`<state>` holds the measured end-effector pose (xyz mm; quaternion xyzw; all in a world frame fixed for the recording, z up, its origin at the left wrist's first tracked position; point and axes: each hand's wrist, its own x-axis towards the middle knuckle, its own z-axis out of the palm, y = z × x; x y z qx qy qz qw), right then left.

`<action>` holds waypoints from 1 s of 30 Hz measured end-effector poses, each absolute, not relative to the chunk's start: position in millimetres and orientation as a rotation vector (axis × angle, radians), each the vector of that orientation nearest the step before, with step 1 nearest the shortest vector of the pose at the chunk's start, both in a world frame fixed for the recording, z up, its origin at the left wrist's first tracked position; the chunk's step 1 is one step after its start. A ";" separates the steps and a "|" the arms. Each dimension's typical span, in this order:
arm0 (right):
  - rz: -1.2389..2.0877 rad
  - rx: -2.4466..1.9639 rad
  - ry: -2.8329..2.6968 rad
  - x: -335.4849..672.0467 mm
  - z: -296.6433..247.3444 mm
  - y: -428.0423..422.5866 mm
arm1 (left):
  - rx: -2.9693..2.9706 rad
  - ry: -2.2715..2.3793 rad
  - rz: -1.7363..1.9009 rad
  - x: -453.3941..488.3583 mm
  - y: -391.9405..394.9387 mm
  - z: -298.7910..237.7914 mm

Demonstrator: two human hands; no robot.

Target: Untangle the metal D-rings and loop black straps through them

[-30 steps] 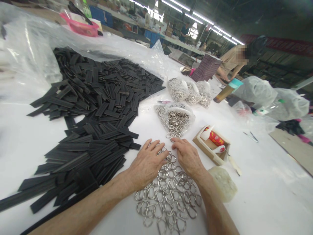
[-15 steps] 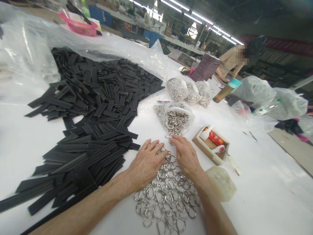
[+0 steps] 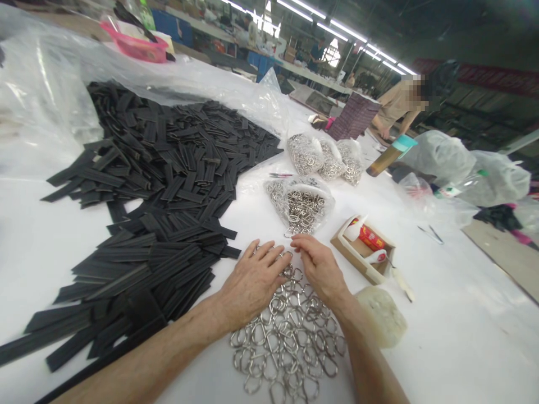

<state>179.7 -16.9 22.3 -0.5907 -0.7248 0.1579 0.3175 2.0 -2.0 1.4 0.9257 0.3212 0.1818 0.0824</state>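
Note:
Many metal D-rings [image 3: 290,342] lie spread in a loose layer on the white table between my forearms. My left hand [image 3: 255,278] rests palm down over the far left part of them, fingers stretched and slightly apart. Beside it on the right, my right hand [image 3: 320,266] stands on its edge with curved fingers at the far end of the rings; its palm side is partly hidden and I see nothing gripped. Just beyond both hands sits an open clear plastic bag [image 3: 301,205] with more D-rings inside and a few at its mouth.
Black strips [image 3: 168,224] are heaped on the left. Right of my hands are a small cardboard box [image 3: 364,249] with a red packet and a yellowish block [image 3: 381,317]. Farther back stand filled ring bags [image 3: 305,154], a bottle [image 3: 391,154] and a person [image 3: 400,104] leaning over the table.
My right hand has shifted slightly, its fingers a little more curled. My left hand stays nearly in place over the rings. Some rings near the fingers have moved slightly.

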 end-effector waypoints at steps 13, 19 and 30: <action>-0.017 -1.680 -2.161 182.1 15.4 -13.7 | 2.767 0.977 0.536 1.9 -2.1 2.6; 0.019 -1.680 -2.174 180.2 12.5 -4.5 | 2.786 0.981 0.498 2.6 -2.3 3.8; 0.172 -1.646 -2.187 188.3 21.8 -19.5 | 2.767 0.974 0.519 1.5 -2.3 1.6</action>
